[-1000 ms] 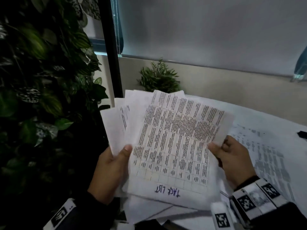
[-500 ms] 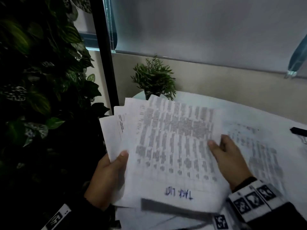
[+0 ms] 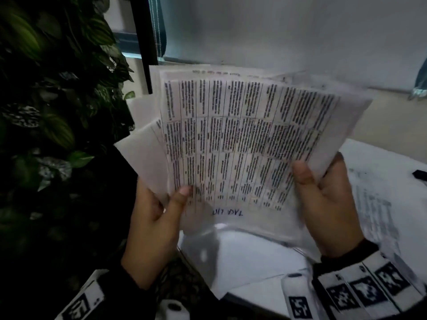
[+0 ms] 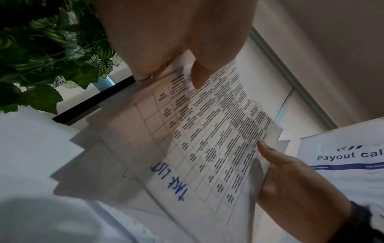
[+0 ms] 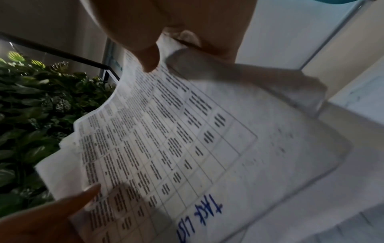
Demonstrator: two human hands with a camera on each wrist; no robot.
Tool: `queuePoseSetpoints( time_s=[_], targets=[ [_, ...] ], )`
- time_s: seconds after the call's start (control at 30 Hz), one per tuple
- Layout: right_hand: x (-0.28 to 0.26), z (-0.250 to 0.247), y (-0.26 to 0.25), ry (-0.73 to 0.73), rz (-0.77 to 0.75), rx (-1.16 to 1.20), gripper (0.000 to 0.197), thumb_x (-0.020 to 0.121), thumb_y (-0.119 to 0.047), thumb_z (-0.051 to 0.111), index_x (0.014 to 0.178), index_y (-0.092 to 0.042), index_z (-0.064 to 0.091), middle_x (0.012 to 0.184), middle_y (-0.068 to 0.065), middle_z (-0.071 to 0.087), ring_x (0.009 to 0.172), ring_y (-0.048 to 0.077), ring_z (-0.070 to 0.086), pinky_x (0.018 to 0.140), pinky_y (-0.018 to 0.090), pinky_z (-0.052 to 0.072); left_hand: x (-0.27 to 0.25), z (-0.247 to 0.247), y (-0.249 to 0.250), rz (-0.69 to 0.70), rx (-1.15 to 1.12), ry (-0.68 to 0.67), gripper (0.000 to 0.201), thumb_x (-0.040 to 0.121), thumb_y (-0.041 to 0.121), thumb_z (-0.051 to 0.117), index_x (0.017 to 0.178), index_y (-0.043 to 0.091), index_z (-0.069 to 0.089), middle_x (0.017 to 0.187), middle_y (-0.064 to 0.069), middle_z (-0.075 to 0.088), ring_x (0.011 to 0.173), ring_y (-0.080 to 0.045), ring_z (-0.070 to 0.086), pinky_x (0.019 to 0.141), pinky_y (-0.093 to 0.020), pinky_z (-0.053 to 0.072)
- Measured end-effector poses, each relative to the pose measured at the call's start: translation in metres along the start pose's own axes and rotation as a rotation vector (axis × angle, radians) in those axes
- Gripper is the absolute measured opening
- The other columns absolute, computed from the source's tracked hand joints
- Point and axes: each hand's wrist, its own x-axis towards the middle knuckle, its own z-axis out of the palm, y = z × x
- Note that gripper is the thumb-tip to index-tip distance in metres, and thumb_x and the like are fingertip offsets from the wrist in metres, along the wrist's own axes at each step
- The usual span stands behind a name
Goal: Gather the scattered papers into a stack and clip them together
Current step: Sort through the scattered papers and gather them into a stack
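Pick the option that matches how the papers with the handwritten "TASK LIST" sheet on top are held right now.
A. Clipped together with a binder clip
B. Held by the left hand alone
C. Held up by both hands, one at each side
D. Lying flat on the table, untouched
C: the left hand and the right hand each grip a side of the papers, raised above the table, with no clip visible.

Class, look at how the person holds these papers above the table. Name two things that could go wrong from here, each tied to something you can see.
1. The sheets are fanned and uneven, pinched only at the side edges by the left hand and right hand; one could slip out.
2. A printed page lies on the table; it may get missed.
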Motion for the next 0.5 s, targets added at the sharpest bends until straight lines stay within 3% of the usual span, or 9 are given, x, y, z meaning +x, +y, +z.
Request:
queuePoseSetpoints(
  time_s=[0.1,0.2,0.27,0.37,0.43,0.5],
  targets=[
    [-0.011,0.002,0.013,-0.062,0.103,0.016,0.035,0.079,-0.038,0.057,0.111,-0.043,0.043,0.107,-0.028,0.063,0.105,0.000,0.061,0.093,0.032,0.050,0.000,-0.006,-0.008,-0.014,0.045,-0.016,0.044,0.082,0.026,0.067,0.117,0.035,0.043,0.113,0.022,0.064,0.107,0.000,0.062,0.089,-0.025,0.054],
    [-0.017,0.006,0.019,-0.086,0.163,0.007,0.033,0.085,-0.027,0.056,0.113,-0.039,0.044,0.106,-0.024,0.064,0.100,0.001,0.063,0.090,0.035,0.050,-0.001,-0.010,-0.014,-0.045,0.095,-0.030,0.031,0.083,0.029,0.055,0.112,0.035,0.046,0.111,0.022,0.064,0.106,0.002,0.061,0.091,-0.030,0.053],
    [-0.018,0.007,0.018,-0.073,0.141,0.022,0.028,0.093,-0.015,0.051,0.112,-0.036,0.047,0.106,-0.019,0.065,0.100,0.003,0.063,0.088,0.035,0.052,-0.001,-0.008,-0.010,0.005,0.097,-0.044,0.028,0.087,0.027,0.049,0.113,0.038,0.047,0.115,0.025,0.062,0.110,0.004,0.058,0.092,-0.023,0.051],
    [-0.018,0.008,0.018,-0.059,0.120,0.071,0.024,0.094,-0.018,0.052,0.107,-0.038,0.047,0.103,-0.020,0.065,0.098,0.004,0.063,0.086,0.030,0.053,-0.002,-0.006,-0.012,0.028,0.017,-0.041,0.025,0.093,0.021,0.053,0.112,0.036,0.045,0.112,0.029,0.062,0.107,0.006,0.058,0.085,-0.014,0.050],
    [-0.020,0.008,0.026,-0.108,0.215,0.054,0.027,0.092,-0.018,0.053,0.104,-0.040,0.043,0.099,-0.020,0.064,0.095,0.003,0.063,0.086,0.032,0.053,-0.003,-0.007,-0.019,-0.031,-0.004,-0.059,0.023,0.090,0.022,0.054,0.108,0.033,0.044,0.107,0.031,0.063,0.102,0.009,0.060,0.080,-0.012,0.050],
    [-0.026,0.008,0.038,-0.228,0.374,-0.038,0.036,0.093,-0.008,0.053,0.107,-0.037,0.037,0.100,-0.017,0.063,0.094,0.001,0.062,0.092,0.035,0.051,-0.005,-0.008,-0.030,-0.063,0.059,-0.125,0.028,0.092,0.019,0.054,0.114,0.034,0.046,0.114,0.029,0.062,0.108,0.008,0.058,0.084,-0.010,0.047]
  ],
)
